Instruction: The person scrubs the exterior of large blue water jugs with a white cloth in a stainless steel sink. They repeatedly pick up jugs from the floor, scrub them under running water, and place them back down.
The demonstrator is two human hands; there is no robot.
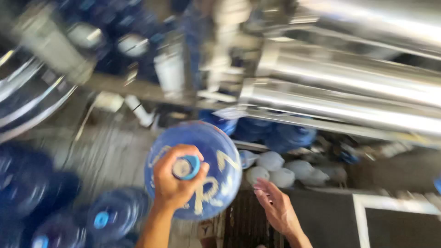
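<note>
The view is blurred by motion. A large blue water jug [219, 156] with pale painted marks on its shoulder stands upright in the middle, seen from above. My left hand [173, 181] is wrapped around its neck, just below the blue cap [185, 167]. My right hand [274, 205] hovers open beside the jug's right side, fingers spread, holding nothing.
More blue jugs [112, 215] crowd the lower left and the upper left. Long shiny steel machine parts [340, 98] run across the right. Pale rounded jug bottoms [285, 171] lie in a row under the steel. A dark grate [243, 220] lies below.
</note>
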